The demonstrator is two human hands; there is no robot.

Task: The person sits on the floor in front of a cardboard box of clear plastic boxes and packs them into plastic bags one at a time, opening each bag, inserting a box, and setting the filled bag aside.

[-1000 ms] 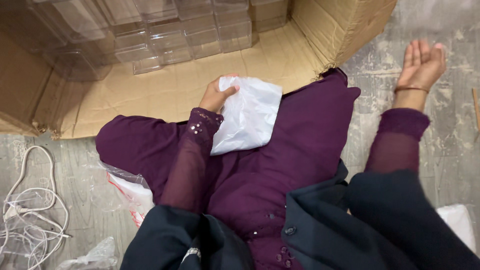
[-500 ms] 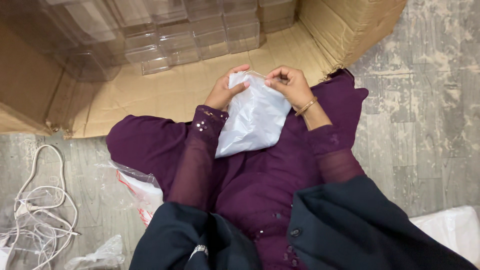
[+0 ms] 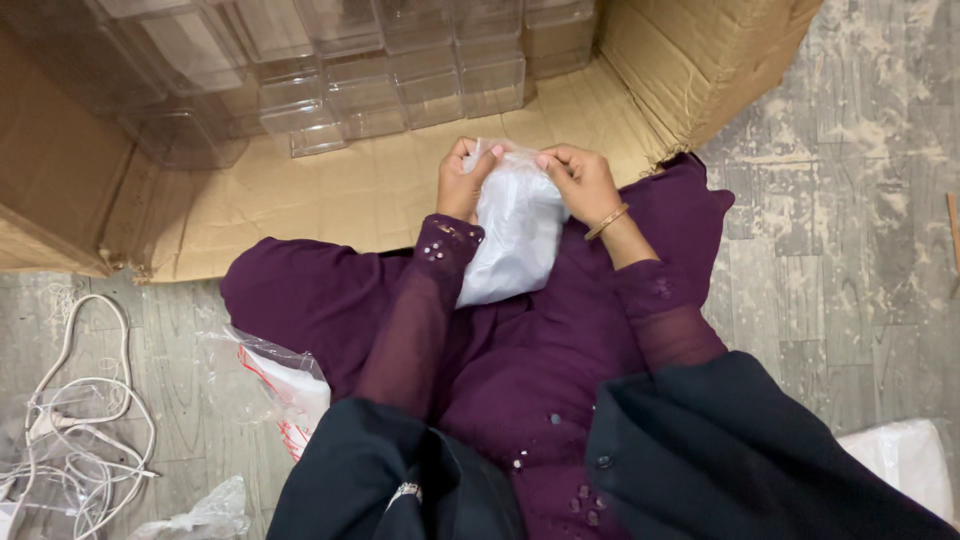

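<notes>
A clear plastic bag (image 3: 510, 235) with white contents rests on my purple-clad lap. My left hand (image 3: 462, 180) pinches the bag's top left corner. My right hand (image 3: 580, 180), with a gold bangle at the wrist, grips the top right edge. Both hands hold the bag's mouth above the edge of a flattened cardboard box (image 3: 350, 190). The lower part of the bag lies between my forearms.
Several clear plastic boxes (image 3: 340, 70) are stacked inside the open cardboard carton ahead. White cables (image 3: 80, 420) lie on the grey floor at lower left. A plastic bag with red trim (image 3: 270, 380) sits beside my left knee. Another white bag (image 3: 900, 460) lies at lower right.
My right hand came in from the floor on the right and took the bag's top edge. Both hands now hold the bag's mouth, lifted a little toward the carton.
</notes>
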